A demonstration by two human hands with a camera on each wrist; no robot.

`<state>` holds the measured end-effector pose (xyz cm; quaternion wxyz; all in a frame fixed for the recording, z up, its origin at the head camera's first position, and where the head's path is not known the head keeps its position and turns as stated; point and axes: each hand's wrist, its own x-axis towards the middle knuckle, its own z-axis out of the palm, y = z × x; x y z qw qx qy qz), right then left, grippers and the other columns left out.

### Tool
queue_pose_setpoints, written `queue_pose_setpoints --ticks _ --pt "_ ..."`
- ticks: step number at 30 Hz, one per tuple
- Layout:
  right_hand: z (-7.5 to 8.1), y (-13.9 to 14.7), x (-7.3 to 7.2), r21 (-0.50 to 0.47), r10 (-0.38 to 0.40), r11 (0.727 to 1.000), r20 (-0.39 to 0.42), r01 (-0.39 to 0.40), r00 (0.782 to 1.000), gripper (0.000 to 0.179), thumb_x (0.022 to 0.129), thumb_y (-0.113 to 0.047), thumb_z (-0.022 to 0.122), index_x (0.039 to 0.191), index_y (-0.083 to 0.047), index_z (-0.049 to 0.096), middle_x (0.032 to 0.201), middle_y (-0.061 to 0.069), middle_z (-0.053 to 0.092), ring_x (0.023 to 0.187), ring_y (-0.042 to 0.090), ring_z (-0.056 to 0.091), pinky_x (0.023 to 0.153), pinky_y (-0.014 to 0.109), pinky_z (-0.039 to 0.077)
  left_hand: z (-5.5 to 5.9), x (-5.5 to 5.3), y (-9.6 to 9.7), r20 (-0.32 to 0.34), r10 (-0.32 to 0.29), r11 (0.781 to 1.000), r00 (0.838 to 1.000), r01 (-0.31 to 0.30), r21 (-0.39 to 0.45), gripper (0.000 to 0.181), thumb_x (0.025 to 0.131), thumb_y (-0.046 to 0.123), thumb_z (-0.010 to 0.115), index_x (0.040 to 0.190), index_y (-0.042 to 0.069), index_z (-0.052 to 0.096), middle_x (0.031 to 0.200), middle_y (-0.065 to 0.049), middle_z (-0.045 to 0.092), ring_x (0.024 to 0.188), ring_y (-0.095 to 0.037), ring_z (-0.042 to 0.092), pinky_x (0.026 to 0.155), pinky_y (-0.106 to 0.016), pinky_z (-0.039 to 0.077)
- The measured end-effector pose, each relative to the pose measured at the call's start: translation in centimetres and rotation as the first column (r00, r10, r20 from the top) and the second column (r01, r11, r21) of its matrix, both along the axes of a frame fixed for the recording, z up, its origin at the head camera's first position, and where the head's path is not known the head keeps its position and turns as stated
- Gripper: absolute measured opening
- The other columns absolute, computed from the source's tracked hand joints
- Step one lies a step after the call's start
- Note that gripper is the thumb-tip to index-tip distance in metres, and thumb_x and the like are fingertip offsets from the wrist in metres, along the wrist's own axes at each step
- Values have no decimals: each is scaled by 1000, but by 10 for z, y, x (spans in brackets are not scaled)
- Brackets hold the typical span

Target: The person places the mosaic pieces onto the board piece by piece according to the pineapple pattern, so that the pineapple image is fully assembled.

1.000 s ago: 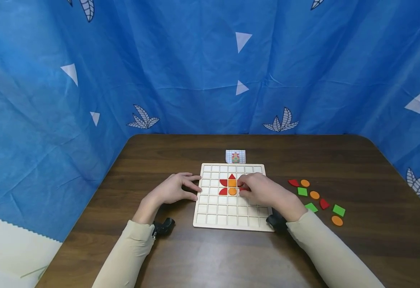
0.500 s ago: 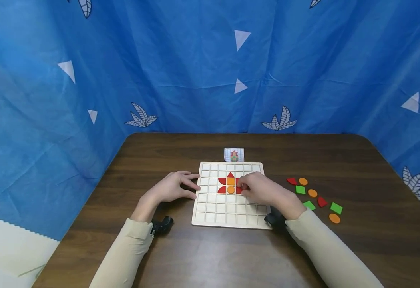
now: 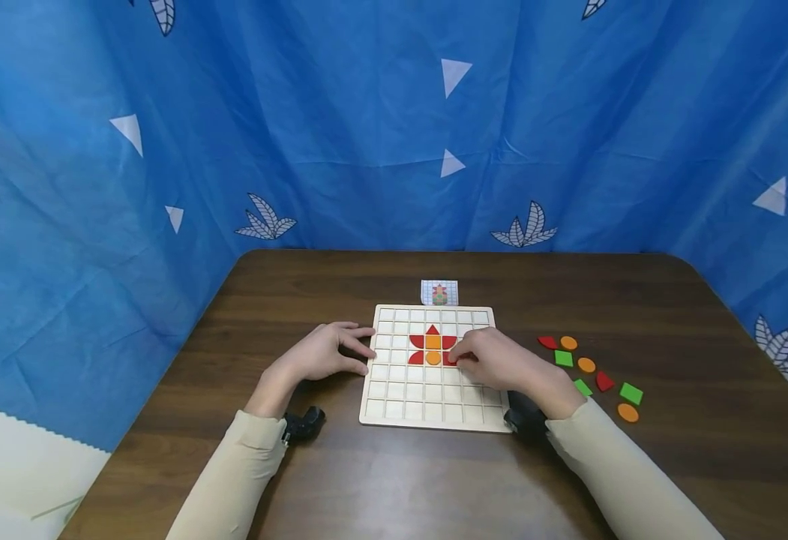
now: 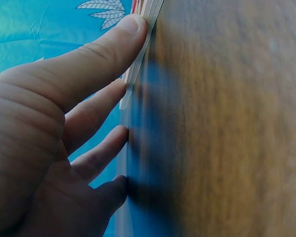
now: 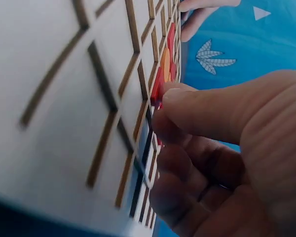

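Observation:
A pale wooden grid board (image 3: pixel 400 409) lies on the table. On it, a red triangle (image 3: pixel 432 329) tops an orange square (image 3: pixel 432 342) and an orange disc (image 3: pixel 432 358), with red quarter-round tiles on both sides. My right hand (image 3: pixel 495 364) pinches the lower right red tile (image 5: pixel 157 91) between thumb and forefinger, right at its cell beside the disc; the other fingers are curled. Along the board's left edge, my left hand (image 3: pixel 322 351) rests with fingers spread; in the left wrist view its thumb (image 4: pixel 130 29) touches that edge.
A small printed card (image 3: pixel 439 293) with a coloured grid pattern lies behind the board. To the right are loose tiles: green squares (image 3: pixel 631 394), orange discs (image 3: pixel 627 412) and red quarter-rounds (image 3: pixel 604 381). A blue curtain (image 3: pixel 380 112) hangs behind the table (image 3: pixel 299 277).
My right hand has shifted slightly toward me, from the upper right red tile to the lower one, uncovering the upper tile. The left hand stays at the board's edge.

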<state>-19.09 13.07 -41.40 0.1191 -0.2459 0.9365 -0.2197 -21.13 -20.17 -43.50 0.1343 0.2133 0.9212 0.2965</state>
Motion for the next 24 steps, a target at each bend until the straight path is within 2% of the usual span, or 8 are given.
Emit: queue_pose_setpoints --ticks 2,6,12,18,24 --pt "0 4 3 -2 13 1000 -16 -13 1000 25 94 -12 76 118 -15 80 103 0 73 87 14 59 75 26 55 0 0 0 -2 4 1000 1000 -4 2 29 84 33 86 113 32 81 153 8 56 153 -30 34 121 -57 35" --pt "-1 13 9 2 24 1000 4 -24 1000 31 95 -13 74 126 -18 77 94 -4 68 77 13 55 61 24 48 1 0 1 6 8 1000 1000 -8 6 30 84 33 86 113 32 81 153 8 56 154 -30 33 121 -56 34" --pt "-4 25 16 26 47 999 34 -48 998 39 97 -15 72 135 -21 70 97 -5 67 80 13 54 63 24 48 -1 1 1 23 16 1000 1000 -16 0 30 84 32 86 114 31 81 154 9 55 154 -29 32 122 -55 34" --pt "-7 40 21 16 49 999 -41 -49 998 32 96 -15 72 129 -15 74 98 -4 65 80 11 53 63 23 47 -1 2 1 20 20 1000 1000 -20 -3 28 85 31 85 113 32 81 153 9 55 154 -29 33 122 -56 34" --pt "-10 64 23 -10 33 999 -129 -35 991 28 96 -14 73 124 -12 74 97 -4 62 77 8 50 62 21 46 0 0 1 16 26 1000 1000 -26 -1 29 85 31 86 113 32 81 153 9 56 154 -28 33 122 -56 34"
